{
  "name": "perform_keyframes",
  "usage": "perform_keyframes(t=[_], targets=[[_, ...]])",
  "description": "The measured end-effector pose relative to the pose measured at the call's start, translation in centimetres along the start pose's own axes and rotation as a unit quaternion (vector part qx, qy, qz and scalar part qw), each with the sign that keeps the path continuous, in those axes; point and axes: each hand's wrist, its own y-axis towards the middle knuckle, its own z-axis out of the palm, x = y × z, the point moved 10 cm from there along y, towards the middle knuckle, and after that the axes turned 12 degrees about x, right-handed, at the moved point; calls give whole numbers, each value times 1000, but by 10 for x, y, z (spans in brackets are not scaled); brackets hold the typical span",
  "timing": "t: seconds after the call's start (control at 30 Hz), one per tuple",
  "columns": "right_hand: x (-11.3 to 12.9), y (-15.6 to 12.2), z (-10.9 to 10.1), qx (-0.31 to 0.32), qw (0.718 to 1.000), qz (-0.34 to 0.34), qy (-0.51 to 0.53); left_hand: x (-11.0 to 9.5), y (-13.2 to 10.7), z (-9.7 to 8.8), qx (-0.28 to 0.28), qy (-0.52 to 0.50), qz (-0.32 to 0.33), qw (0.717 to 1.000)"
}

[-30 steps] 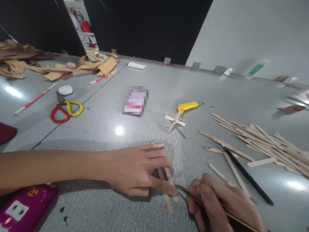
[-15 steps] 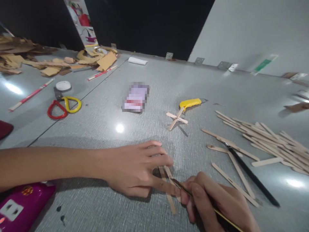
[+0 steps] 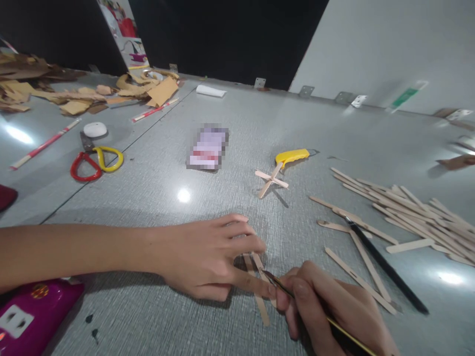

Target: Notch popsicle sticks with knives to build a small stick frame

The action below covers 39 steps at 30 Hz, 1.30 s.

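My left hand [image 3: 211, 257] lies palm down with its fingers spread, pressing two flat wooden craft sticks [image 3: 264, 316] against the table. My right hand [image 3: 326, 301] is closed round a black pencil with a gold stripe [image 3: 336, 326]. Its dark tip touches one of the sticks [image 3: 258, 260] beside my left index finger. Small dark marks show near the middle of a loose stick [image 3: 354, 277] to the right. Beyond my hands stands a cross-shaped piece made of sticks [image 3: 272, 179], close to a yellow utility knife [image 3: 293, 157].
At right lie a pile of craft sticks [image 3: 419, 217] and a slim black tool [image 3: 389, 267]. Scissors [image 3: 87, 165], a white oval object [image 3: 95, 129] and a blurred phone-like object [image 3: 208, 148] are farther off. A purple box [image 3: 48, 316] sits front left. Cardboard scraps [image 3: 85, 99] line the back.
The view has shifted very slightly. Both hands keep nearly the same place, with the pencil tip still on the stick.
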Motion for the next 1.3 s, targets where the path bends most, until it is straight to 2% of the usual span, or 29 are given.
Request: perform_keyframes(t=[0.8, 1.03, 1.2, 1.3], targets=[[3, 3, 2, 22, 1000, -2, 1, 0, 0, 0, -3, 1, 1, 1000], [11, 1, 6, 33, 997, -28, -69, 1, 0, 2, 8, -8, -2, 1000], [24, -5, 14, 50, 989, -80, -113, 2, 1, 3, 18, -14, 2, 1000], [22, -7, 15, 42, 987, -71, -134, 3, 1, 2, 16, -12, -1, 1000]])
